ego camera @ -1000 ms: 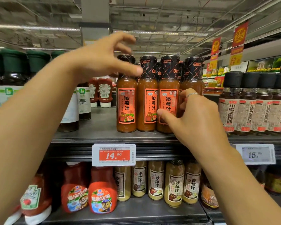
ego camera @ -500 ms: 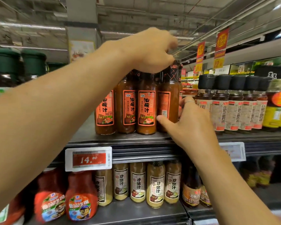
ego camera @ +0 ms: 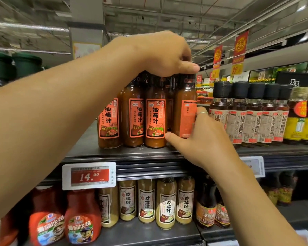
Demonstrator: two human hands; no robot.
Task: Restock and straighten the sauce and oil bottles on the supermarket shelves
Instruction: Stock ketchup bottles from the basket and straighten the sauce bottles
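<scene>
The left arm ran from the lower left of the frame up to centre top, where the left hand (ego camera: 160,54) curled downward, thumb pointing right. The right arm rose from the lower right; the right hand (ego camera: 201,139) reached centre frame, thumb out left, fingers curled away.

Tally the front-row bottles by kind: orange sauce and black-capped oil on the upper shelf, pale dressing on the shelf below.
Orange sauce bottles: 4
Black-capped oil bottles: 5
Pale dressing bottles: 5
Total: 14
</scene>
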